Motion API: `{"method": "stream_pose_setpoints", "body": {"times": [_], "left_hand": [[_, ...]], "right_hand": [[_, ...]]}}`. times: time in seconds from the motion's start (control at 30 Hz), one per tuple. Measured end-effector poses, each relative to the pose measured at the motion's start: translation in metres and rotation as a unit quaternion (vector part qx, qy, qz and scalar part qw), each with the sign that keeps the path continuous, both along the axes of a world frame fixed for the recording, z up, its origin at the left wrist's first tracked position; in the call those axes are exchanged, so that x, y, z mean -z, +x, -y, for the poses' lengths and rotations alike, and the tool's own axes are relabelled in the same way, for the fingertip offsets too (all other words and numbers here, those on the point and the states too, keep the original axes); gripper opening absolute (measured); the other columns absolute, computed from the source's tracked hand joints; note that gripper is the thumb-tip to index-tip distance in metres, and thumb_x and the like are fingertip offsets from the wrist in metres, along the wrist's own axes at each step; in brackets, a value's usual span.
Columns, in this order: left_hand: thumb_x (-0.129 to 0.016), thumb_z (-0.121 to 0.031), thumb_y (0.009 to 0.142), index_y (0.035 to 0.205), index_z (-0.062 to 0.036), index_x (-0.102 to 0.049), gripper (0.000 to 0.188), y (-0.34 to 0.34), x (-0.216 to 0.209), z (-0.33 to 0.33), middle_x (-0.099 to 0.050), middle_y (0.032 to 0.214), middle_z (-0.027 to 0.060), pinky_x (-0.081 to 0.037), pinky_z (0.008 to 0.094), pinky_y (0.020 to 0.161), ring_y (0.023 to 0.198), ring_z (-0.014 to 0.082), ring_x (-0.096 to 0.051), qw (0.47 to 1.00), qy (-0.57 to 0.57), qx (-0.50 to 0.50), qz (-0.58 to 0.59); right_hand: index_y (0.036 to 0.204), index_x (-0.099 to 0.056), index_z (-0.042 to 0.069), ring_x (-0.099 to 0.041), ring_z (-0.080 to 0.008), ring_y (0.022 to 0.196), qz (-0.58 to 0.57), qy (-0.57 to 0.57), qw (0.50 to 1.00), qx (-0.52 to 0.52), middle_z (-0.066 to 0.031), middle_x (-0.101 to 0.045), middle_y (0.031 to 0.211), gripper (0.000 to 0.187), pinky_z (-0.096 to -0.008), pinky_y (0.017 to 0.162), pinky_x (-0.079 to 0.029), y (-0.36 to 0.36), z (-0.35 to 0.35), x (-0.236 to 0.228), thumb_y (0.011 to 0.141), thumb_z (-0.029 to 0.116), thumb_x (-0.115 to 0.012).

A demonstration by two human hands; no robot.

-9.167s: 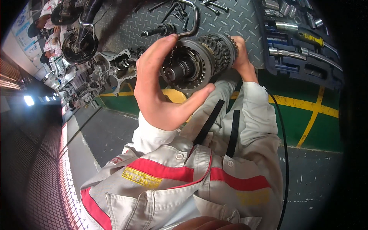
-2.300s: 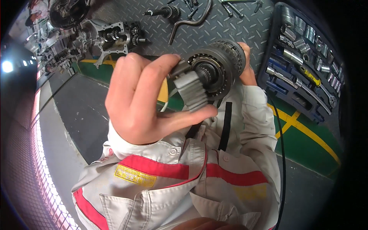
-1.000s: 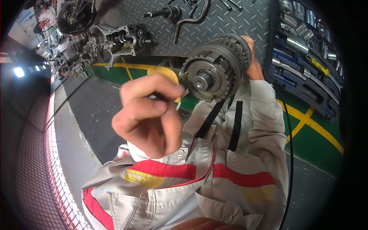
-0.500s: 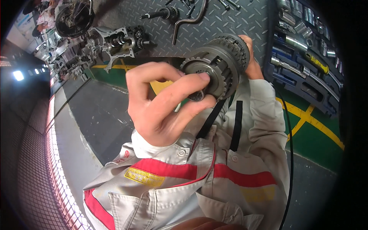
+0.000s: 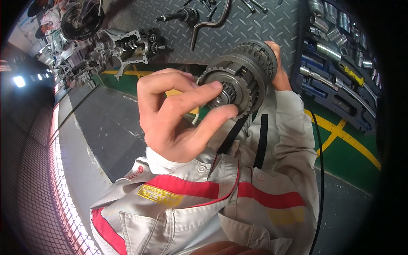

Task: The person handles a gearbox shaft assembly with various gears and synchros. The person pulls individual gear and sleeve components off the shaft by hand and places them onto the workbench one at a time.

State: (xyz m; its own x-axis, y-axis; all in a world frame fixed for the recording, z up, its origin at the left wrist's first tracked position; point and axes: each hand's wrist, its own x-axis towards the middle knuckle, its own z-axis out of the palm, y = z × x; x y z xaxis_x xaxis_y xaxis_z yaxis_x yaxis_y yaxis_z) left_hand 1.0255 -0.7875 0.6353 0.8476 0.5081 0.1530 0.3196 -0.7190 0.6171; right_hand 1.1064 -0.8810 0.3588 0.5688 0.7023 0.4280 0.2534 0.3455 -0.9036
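Note:
A dark metal gear assembly (image 5: 250, 72), with stacked toothed rings on one shaft, is held up in front of my chest. My right hand (image 5: 278, 70) grips it from the far right side, most of its fingers hidden behind the gears. The splined shaft end (image 5: 228, 91) points toward the near left. Around that end, my left hand (image 5: 176, 106) has thumb and index finger spread apart. Its index fingertip overlaps the upper edge of the splines, and the thumb tip lies just below them. Its other fingers are bent and hold nothing visible.
On the checker-plate surface (image 5: 263, 32) lie a loose splined gear shaft (image 5: 180, 16), a bent metal rod (image 5: 208, 24) and several bolts. An opened gearbox housing (image 5: 134, 44) stands at the far left. At right is a socket tool case (image 5: 335, 91). A black cable (image 5: 321, 178) hangs beside my right arm.
My left thumb and index finger have spread and drawn back slightly to the left, baring more of the splined shaft end. The gear assembly has shifted slightly; my right hand still grips it.

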Motion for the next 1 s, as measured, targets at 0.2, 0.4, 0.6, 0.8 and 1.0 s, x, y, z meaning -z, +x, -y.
{"method": "stream_pose_setpoints", "body": {"times": [0.2,0.4,0.6,0.8,1.0], "left_hand": [[-0.077,-0.014,0.064,0.089,0.0002,-0.067,0.031,0.001,0.007,-0.012,-0.05,0.088,0.0091,-0.046,0.0322,0.07,0.08,0.0211,-0.052,0.997,-0.032,0.045,0.054],[-0.067,-0.011,0.083,0.119,-0.0007,-0.05,0.041,-0.03,0.112,-0.091,-0.05,0.119,0.0127,-0.043,0.0287,0.087,0.104,0.0193,-0.05,0.97,-0.046,-0.215,0.108],[-0.074,-0.007,0.074,0.139,-0.0026,-0.025,0.081,-0.051,0.216,-0.143,-0.035,0.133,0.0159,-0.033,0.0373,0.102,0.122,0.0272,-0.038,0.92,-0.188,-0.307,0.156],[-0.066,-0.007,0.084,0.123,0.0,-0.049,0.044,-0.006,0.236,-0.151,-0.054,0.122,0.0117,-0.041,0.0302,0.095,0.104,0.018,-0.053,0.889,-0.306,-0.229,0.252],[-0.048,-0.031,0.096,0.083,0.0031,-0.06,0.038,-0.002,0.262,-0.161,-0.065,0.096,0.0136,-0.047,0.033,0.084,0.089,0.021,-0.06,0.903,-0.266,-0.239,0.237]], "right_hand": [[0.064,-0.056,0.0,-0.053,-0.0304,0.053,-0.001,0.006,1.0,-0.011,-0.0124,-0.055,0.062,0.013,-0.0355,0.049,-0.042,0.004,-0.002,-0.003,0.061,0.008,-0.066],[0.062,-0.054,0.001,-0.052,-0.0303,0.053,-0.031,0.012,0.999,-0.006,-0.0125,-0.053,0.061,0.014,-0.0369,0.049,-0.041,0.001,0.002,0.003,0.061,0.008,-0.066],[0.063,-0.054,0.001,-0.053,-0.031,0.053,-0.005,0.026,1.0,-0.013,-0.013,-0.053,0.061,0.014,-0.0376,0.049,-0.041,0.005,0.0,-0.005,0.06,0.008,-0.066],[0.064,-0.055,0.0,-0.053,-0.0308,0.052,-0.026,0.037,0.999,-0.011,-0.0135,-0.054,0.061,0.012,-0.0369,0.048,-0.041,0.009,-0.002,-0.016,0.061,0.006,-0.065],[0.062,-0.054,0.001,-0.052,-0.0304,0.051,-0.077,0.042,0.996,-0.018,-0.0123,-0.053,0.06,0.014,-0.0369,0.048,-0.041,0.008,-0.005,-0.008,0.06,0.008,-0.066]]}}
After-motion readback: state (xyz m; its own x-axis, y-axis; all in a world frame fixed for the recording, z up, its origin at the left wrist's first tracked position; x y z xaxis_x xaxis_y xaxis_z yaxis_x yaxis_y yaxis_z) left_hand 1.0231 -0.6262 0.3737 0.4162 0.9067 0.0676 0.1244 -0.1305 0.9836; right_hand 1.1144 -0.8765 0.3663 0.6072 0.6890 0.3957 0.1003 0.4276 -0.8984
